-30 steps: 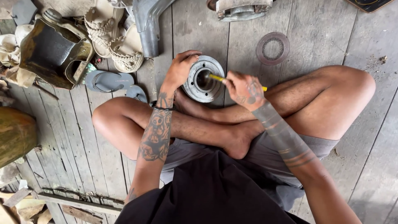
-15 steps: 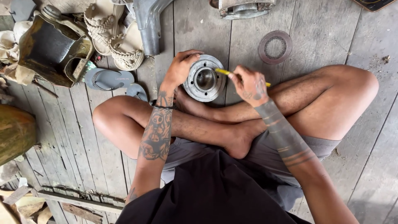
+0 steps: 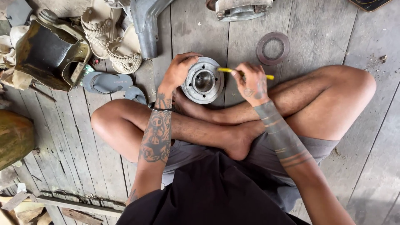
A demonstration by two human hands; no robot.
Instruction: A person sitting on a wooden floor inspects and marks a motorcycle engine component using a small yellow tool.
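Left hand [image 3: 180, 68] clasps the round metal hub [image 3: 203, 81] on the floor [image 3: 325, 37], just beyond the shins. Right hand [image 3: 252, 83] pinches a yellow tool [image 3: 233, 71], lying left-right, tip at the hub's right rim.

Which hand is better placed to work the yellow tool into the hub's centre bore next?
Right. The right hand already holds the yellow tool, tip at the round metal hub's rim. The left hand is occupied, its grip steadying the hub's left edge.
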